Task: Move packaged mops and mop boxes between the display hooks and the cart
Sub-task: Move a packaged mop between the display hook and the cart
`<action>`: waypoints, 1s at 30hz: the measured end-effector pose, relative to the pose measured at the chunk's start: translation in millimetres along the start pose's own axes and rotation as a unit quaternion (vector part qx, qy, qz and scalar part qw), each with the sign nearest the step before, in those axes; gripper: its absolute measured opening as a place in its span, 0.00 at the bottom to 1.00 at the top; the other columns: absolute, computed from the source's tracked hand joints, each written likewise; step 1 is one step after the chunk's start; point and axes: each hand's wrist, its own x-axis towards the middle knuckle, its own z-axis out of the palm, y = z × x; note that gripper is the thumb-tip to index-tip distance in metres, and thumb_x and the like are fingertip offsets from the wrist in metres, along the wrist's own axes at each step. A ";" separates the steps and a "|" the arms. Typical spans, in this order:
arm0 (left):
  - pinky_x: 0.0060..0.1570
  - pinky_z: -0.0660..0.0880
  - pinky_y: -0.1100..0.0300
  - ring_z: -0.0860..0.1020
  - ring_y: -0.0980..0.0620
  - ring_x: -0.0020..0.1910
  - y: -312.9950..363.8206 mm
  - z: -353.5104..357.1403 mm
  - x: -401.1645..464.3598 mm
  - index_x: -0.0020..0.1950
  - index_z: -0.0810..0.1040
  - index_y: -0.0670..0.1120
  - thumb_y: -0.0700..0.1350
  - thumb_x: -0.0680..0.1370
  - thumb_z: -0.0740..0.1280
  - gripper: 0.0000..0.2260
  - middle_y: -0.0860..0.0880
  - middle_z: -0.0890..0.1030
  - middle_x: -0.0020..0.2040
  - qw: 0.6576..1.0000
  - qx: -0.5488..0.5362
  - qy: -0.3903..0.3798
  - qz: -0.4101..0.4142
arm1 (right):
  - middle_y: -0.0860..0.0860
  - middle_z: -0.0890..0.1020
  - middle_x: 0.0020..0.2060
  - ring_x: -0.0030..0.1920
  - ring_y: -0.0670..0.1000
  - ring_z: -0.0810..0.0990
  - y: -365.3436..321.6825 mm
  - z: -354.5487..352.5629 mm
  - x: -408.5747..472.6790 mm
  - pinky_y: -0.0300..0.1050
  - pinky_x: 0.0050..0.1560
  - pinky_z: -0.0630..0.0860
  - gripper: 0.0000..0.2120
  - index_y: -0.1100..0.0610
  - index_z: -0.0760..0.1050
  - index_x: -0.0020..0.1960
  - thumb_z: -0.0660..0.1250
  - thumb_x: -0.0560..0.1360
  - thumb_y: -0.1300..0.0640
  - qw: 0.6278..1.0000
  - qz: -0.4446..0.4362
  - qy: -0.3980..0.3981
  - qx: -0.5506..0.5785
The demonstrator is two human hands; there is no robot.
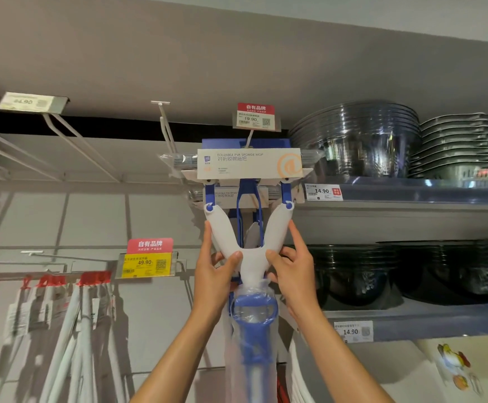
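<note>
Store wall: both hands' grip curled round mop yoke [250,251], seemingly hooked.

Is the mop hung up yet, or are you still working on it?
Still working. Both hands, left hand and right hand, grip the white fork of the front sponge mop, whose card sits up by the hook under the 19.90 tag. Another mop already hangs behind it. The hook to the left is bare. No cart shows.
</note>
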 end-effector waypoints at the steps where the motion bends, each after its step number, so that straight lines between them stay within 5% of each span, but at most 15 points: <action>1: 0.39 0.84 0.50 0.81 0.42 0.59 0.1 0.6 0.6 0.76 0.55 0.73 0.39 0.79 0.71 0.40 0.40 0.77 0.67 1.000 0.004 0.003 0.003 | 0.52 0.85 0.40 0.42 0.55 0.86 -0.4 -0.2 0.9 0.60 0.41 0.84 0.39 0.39 0.60 0.78 0.68 0.76 0.67 1.000 0.000 -0.001 -0.002; 8: 0.42 0.84 0.40 0.85 0.49 0.48 1.2 -2.3 6.2 0.71 0.56 0.79 0.41 0.78 0.72 0.40 0.46 0.81 0.57 0.998 0.047 0.038 0.034 | 0.53 0.85 0.43 0.43 0.52 0.87 -3.6 5.0 8.7 0.56 0.42 0.85 0.39 0.41 0.58 0.79 0.69 0.77 0.67 1.000 0.003 -0.014 0.009; 20: 0.41 0.84 0.45 0.84 0.46 0.54 -10.8 -2.1 19.9 0.76 0.54 0.74 0.40 0.79 0.71 0.40 0.43 0.80 0.60 0.999 0.034 0.032 -0.006 | 0.46 0.83 0.47 0.45 0.47 0.86 9.4 12.1 20.9 0.47 0.39 0.84 0.38 0.42 0.59 0.79 0.68 0.77 0.68 1.000 0.029 -0.006 0.006; 27: 0.36 0.83 0.53 0.83 0.42 0.55 -20.7 -4.0 37.2 0.77 0.55 0.71 0.38 0.79 0.70 0.39 0.40 0.79 0.60 0.999 0.031 0.031 -0.028 | 0.48 0.84 0.44 0.45 0.53 0.86 24.9 18.0 37.7 0.62 0.46 0.83 0.38 0.41 0.59 0.79 0.68 0.77 0.68 0.999 0.041 -0.007 -0.008; 30: 0.36 0.83 0.52 0.82 0.42 0.55 -25.9 -4.3 46.3 0.78 0.54 0.70 0.38 0.80 0.69 0.39 0.40 0.79 0.61 0.998 0.043 0.029 -0.037 | 0.56 0.84 0.51 0.50 0.57 0.85 32.9 21.9 45.9 0.63 0.49 0.83 0.38 0.43 0.59 0.79 0.67 0.77 0.68 0.999 0.049 -0.006 -0.007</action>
